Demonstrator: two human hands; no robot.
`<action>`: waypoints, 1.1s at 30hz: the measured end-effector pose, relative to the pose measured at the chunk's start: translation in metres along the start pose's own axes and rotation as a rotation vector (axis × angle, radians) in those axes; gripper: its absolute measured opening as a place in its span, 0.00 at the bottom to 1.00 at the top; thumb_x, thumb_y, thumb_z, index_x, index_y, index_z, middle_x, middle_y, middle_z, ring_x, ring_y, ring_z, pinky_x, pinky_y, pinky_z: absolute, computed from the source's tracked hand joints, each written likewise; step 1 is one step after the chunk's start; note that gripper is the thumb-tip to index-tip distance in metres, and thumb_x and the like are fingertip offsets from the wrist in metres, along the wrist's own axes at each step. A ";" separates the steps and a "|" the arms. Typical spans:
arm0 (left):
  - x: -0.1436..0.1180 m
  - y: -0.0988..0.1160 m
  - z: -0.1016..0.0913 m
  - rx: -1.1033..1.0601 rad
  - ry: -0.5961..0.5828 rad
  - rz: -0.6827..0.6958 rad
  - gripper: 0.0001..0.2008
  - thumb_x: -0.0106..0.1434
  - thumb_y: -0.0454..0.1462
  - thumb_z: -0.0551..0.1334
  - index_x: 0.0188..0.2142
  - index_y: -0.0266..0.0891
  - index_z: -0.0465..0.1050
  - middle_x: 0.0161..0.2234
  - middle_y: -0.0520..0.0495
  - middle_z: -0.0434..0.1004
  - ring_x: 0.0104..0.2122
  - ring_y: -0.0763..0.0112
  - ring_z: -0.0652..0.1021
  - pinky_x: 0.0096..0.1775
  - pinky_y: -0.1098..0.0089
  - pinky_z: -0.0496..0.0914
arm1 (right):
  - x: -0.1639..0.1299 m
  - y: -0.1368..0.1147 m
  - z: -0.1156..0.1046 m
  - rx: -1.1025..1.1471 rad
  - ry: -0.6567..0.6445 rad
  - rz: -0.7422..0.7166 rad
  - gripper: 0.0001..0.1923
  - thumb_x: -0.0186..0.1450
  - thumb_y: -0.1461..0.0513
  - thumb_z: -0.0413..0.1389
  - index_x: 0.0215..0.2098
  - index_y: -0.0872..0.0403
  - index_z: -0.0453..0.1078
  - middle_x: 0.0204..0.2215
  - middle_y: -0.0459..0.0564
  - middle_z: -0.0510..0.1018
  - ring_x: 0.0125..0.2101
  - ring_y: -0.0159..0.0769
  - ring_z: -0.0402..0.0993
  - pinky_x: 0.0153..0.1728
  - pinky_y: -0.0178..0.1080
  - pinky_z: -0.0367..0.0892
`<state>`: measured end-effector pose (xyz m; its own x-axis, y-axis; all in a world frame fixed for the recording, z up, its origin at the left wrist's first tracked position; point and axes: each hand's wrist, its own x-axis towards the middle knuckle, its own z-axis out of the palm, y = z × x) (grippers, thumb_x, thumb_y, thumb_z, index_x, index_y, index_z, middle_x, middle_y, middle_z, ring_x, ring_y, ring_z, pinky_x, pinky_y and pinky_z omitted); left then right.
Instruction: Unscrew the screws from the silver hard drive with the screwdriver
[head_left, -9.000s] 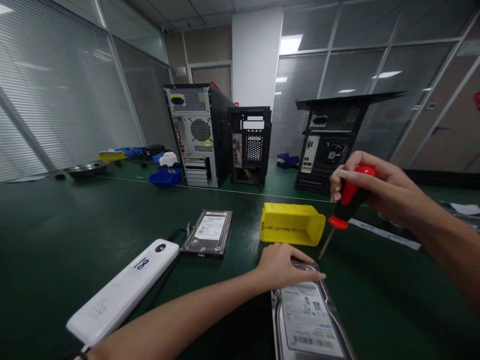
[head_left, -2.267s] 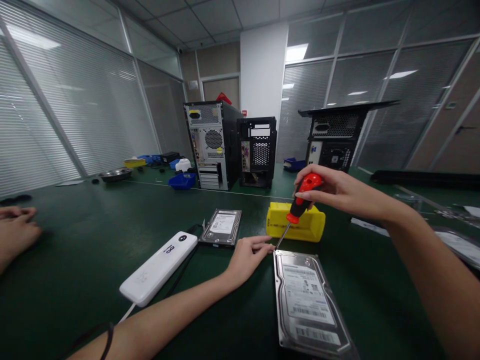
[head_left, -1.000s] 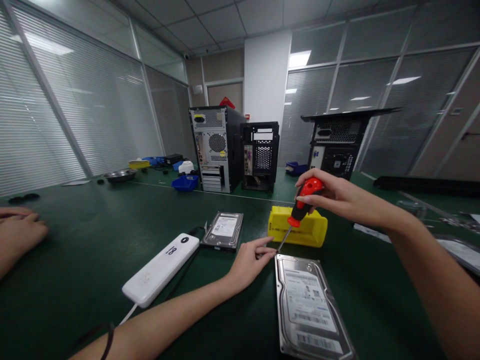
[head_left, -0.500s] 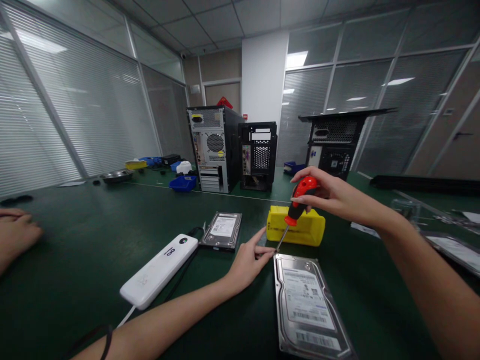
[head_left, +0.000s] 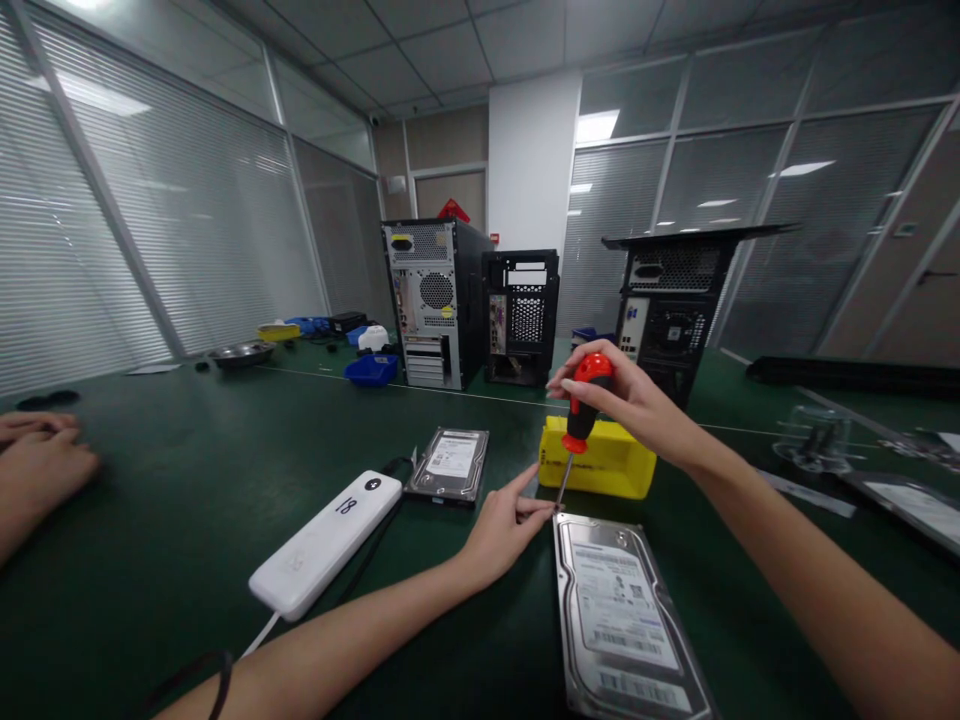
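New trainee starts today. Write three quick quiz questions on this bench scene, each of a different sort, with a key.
1. True or false: the right hand grips a red-handled screwdriver.
2. The bin behind the nearer hard drive is: A blue, B yellow, C grey?
3. What do the left hand fingers pinch towards?

Key: 1 true. 2 B. 3 The screwdriver's tip, at the drive's far left corner.
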<state>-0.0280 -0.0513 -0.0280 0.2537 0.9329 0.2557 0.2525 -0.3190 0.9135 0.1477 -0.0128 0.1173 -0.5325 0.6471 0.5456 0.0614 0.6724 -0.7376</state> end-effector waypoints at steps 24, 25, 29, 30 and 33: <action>0.002 0.005 -0.001 -0.082 -0.032 -0.094 0.24 0.61 0.36 0.61 0.56 0.29 0.64 0.43 0.39 0.79 0.46 0.60 0.79 0.53 0.60 0.66 | 0.005 0.013 0.019 0.585 0.061 0.070 0.15 0.67 0.53 0.50 0.47 0.51 0.64 0.31 0.44 0.70 0.28 0.28 0.70 0.32 0.33 0.70; 0.002 0.004 -0.001 -0.084 -0.035 -0.095 0.24 0.61 0.36 0.61 0.56 0.29 0.64 0.43 0.39 0.79 0.46 0.60 0.79 0.52 0.61 0.66 | 0.005 0.014 0.017 0.583 0.057 0.081 0.15 0.66 0.54 0.50 0.48 0.52 0.65 0.32 0.44 0.70 0.29 0.28 0.70 0.33 0.33 0.70; 0.003 0.004 -0.002 -0.087 -0.042 -0.087 0.24 0.61 0.36 0.61 0.56 0.30 0.64 0.43 0.40 0.79 0.46 0.61 0.79 0.53 0.61 0.66 | 0.006 0.018 0.017 0.538 0.095 0.076 0.12 0.64 0.56 0.55 0.44 0.52 0.67 0.33 0.44 0.71 0.31 0.28 0.71 0.36 0.34 0.71; 0.003 0.005 -0.002 -0.084 -0.041 -0.087 0.24 0.61 0.36 0.61 0.56 0.30 0.64 0.43 0.40 0.79 0.46 0.61 0.79 0.53 0.61 0.66 | 0.007 0.019 0.019 0.530 0.118 0.065 0.11 0.63 0.56 0.57 0.42 0.52 0.66 0.33 0.44 0.71 0.31 0.28 0.72 0.37 0.35 0.71; 0.003 0.007 -0.002 -0.083 -0.034 -0.099 0.24 0.61 0.35 0.61 0.56 0.29 0.64 0.43 0.39 0.79 0.46 0.61 0.79 0.53 0.62 0.66 | 0.007 0.019 0.024 0.501 0.169 0.028 0.12 0.59 0.59 0.61 0.36 0.52 0.63 0.32 0.42 0.72 0.29 0.28 0.73 0.36 0.35 0.71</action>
<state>-0.0273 -0.0504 -0.0206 0.2636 0.9524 0.1531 0.2000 -0.2093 0.9572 0.1252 -0.0036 0.0976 -0.3906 0.7392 0.5486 -0.3595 0.4261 -0.8302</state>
